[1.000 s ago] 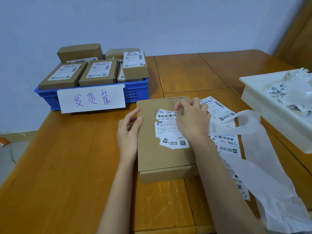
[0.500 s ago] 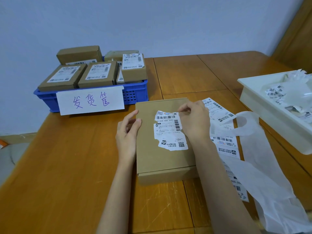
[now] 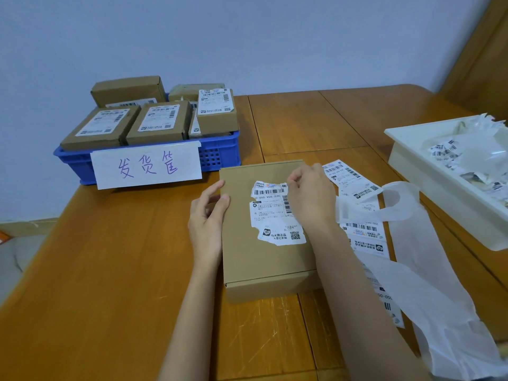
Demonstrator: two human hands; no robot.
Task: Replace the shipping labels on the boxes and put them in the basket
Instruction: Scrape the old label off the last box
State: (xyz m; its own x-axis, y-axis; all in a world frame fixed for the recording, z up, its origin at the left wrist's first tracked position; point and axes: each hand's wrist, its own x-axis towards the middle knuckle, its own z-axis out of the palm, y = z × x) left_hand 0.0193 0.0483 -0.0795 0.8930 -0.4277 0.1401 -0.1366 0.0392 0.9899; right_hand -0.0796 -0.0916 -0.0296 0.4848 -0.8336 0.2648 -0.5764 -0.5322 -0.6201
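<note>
The box is lying flat on the table, in front of the basket. The left hand is holding its left edge with curled fingers. The right hand is pinching the torn label at its top right corner.

Hands on torn-labelled box
</note>
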